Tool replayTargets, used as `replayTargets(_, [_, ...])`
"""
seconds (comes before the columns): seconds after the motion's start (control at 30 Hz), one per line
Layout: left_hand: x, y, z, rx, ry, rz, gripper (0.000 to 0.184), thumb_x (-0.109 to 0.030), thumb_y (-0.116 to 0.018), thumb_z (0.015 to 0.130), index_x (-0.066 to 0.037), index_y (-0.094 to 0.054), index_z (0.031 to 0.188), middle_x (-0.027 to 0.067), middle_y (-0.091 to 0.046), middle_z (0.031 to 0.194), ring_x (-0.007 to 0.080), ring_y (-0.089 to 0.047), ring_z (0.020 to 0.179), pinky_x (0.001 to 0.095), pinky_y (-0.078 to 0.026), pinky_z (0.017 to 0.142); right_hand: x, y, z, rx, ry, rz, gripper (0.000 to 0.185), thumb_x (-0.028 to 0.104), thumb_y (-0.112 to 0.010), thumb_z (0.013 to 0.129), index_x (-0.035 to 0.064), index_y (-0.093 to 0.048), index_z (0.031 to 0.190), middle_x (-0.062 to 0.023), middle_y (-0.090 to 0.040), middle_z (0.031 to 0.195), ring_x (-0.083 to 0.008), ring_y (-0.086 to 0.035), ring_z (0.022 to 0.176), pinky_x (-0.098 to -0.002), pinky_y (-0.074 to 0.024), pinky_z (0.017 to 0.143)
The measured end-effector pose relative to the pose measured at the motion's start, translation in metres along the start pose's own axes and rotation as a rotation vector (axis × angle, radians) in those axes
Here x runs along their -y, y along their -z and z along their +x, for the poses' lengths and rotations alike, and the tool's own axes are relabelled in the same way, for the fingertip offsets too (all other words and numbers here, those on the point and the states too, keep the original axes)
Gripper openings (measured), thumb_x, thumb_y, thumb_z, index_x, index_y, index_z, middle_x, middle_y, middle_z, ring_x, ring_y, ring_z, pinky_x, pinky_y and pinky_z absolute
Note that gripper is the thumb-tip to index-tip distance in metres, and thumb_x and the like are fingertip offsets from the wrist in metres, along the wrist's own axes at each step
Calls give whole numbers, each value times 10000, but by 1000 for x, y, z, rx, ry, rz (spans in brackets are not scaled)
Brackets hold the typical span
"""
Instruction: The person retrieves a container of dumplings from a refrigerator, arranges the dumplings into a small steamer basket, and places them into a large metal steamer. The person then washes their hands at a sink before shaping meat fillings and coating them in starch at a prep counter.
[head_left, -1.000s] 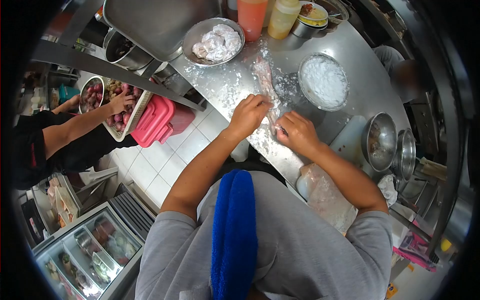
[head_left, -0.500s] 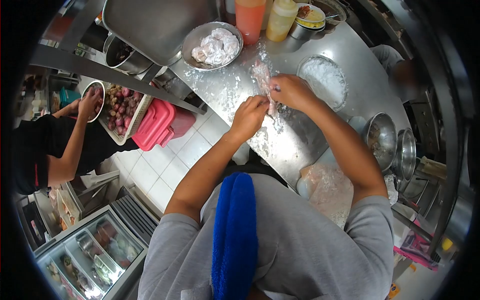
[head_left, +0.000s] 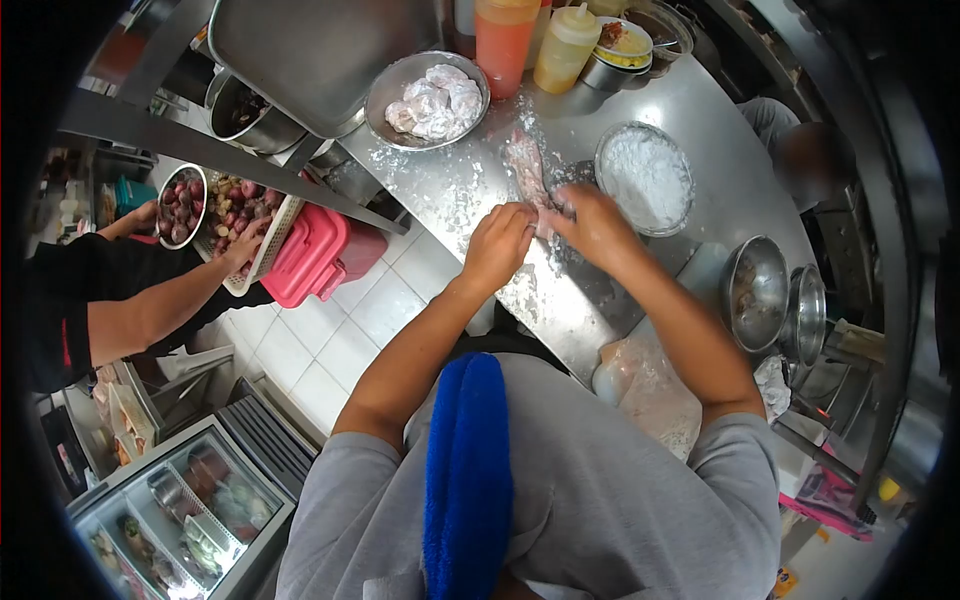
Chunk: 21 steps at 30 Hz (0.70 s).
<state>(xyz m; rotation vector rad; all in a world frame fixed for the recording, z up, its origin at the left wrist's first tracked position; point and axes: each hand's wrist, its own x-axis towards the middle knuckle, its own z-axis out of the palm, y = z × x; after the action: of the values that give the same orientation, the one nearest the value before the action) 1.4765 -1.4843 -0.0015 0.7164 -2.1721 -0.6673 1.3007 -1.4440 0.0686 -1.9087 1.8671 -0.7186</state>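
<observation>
A long, floured piece of raw meat (head_left: 526, 168) lies on the steel table (head_left: 590, 290), which is dusted with white powder. My left hand (head_left: 500, 243) is closed on the near end of the meat. Beside it my right hand (head_left: 590, 228) touches the same end, its fingers blurred, so their grip is hard to make out. A bowl of white powder (head_left: 646, 178) stands to the right of the meat. Up and to the left, a metal bowl (head_left: 378, 98) contains powdered meat pieces (head_left: 436, 103).
Squeeze bottles (head_left: 567, 48) and stacked bowls (head_left: 622, 52) stand at the back. Metal bowls (head_left: 757, 292) and a plastic bag (head_left: 655, 390) are at the right. Leftward, a co-worker's arm (head_left: 165, 300) reaches into a basket of onions (head_left: 240, 215); another person sits or stands at far right.
My right hand has moved down from the middle of the meat to its near end. The co-worker's hand has gone from the onion bowl back to the basket.
</observation>
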Motion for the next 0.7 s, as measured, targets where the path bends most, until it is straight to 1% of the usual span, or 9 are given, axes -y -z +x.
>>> replayTargets(0.03, [0,0,0,2,10,3,226,10,-644,749,-23,-580,963,122,-605,1020,320,-578,961,393,-475,819,0,-5,-7,2,2,-3,247,225,-659,827,42,-617,987,-198,-620,932,-406,-611,877,-466,-494,763])
replayTargets(0.1, [0,-2,0,0,20,7,221,9,-645,746,-24,-583,956,120,-604,1019,317,-579,955,392,-477,813,0,-17,-16,52,-129,-37,263,232,-690,810,61,-621,998,-166,-601,953,-391,-614,867,-462,-495,743])
replayTargets(0.13, [1,-2,0,-6,11,6,220,5,-647,744,-24,-587,953,118,-603,1022,316,-579,952,392,-477,809,0,-21,-15,13,-100,-63,215,172,-678,807,69,-618,986,-132,-592,951,-358,-623,857,-441,-497,714])
replayTargets(0.17, [1,-3,-1,-11,4,6,219,1,-649,741,-24,-591,951,115,-602,1025,314,-579,950,391,-478,805,-2,-24,-17,15,-96,-63,215,172,-678,807,69,-618,986,-132,-592,951,-358,-623,857,-441,-497,714])
replayTargets(0.27, [0,-1,0,-9,8,9,220,-8,-653,737,-25,-597,949,111,-599,1028,311,-578,948,390,-477,802,-6,-25,-18,-64,-11,27,162,108,-661,797,78,-610,947,-115,-584,917,-332,-619,829,-413,-501,693])
replayTargets(0.33, [1,-2,-1,-9,14,11,224,-10,-655,734,-24,-598,950,110,-597,1028,310,-578,947,390,-477,802,-3,-17,-27,-85,144,121,144,53,-650,778,88,-595,907,-102,-577,892,-312,-608,796,-393,-496,676])
replayTargets(0.43, [1,-1,-2,-13,17,11,232,-9,-657,726,-22,-601,951,111,-594,1025,309,-578,943,390,-477,801,-7,-18,-39,-14,258,198,159,-4,-639,773,53,-590,913,-106,-571,875,-283,-594,775,-348,-485,680])
replayTargets(0.53, [2,-1,-1,-19,16,7,236,-5,-659,720,-18,-605,950,112,-592,1018,309,-578,938,389,-478,798,-10,-18,-36,-42,249,180,144,55,-661,775,75,-581,892,-102,-587,871,-305,-607,792,-384,-487,670])
replayTargets(0.7, [2,-2,0,-15,20,18,218,0,-664,718,-10,-614,931,114,-590,1005,310,-577,935,386,-481,790,-5,-12,-3,-84,149,164,124,63,-643,790,59,-569,890,-136,-606,850,-333,-611,790,-406,-484,680])
